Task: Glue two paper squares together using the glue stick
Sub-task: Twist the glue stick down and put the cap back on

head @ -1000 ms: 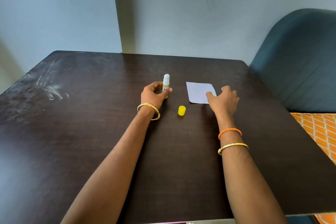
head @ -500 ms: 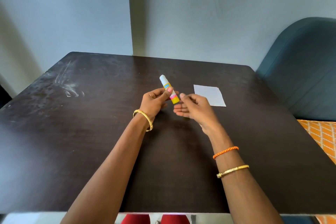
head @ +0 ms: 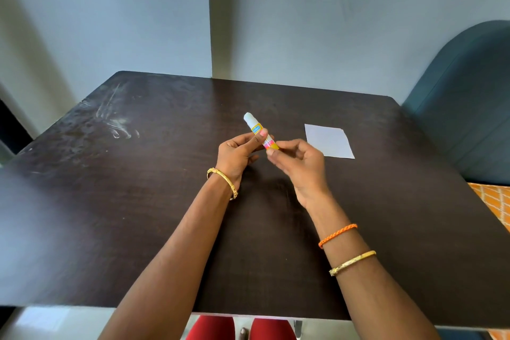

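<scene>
My left hand (head: 236, 156) holds a glue stick (head: 254, 125) above the middle of the dark table (head: 132, 201), thumb across its label. The stick is tilted, its white tip pointing up and away to the left. My right hand (head: 301, 167) has curled fingers, and its fingertips pinch the stick's yellow lower end. A white paper square (head: 329, 141) lies flat on the table just right of my hands, untouched. Only one square shows. The yellow cap is out of sight.
A teal upholstered chair (head: 466, 107) stands against the table's right side, with an orange patterned cushion (head: 494, 201) below it. White scuff marks (head: 118, 124) cover the far left of the tabletop. Walls close in behind the table.
My left hand lifted the glue stick off the table and tilted it. My right hand left the paper, passed over the yellow cap and came to the stick's lower end. The cap no longer shows.
</scene>
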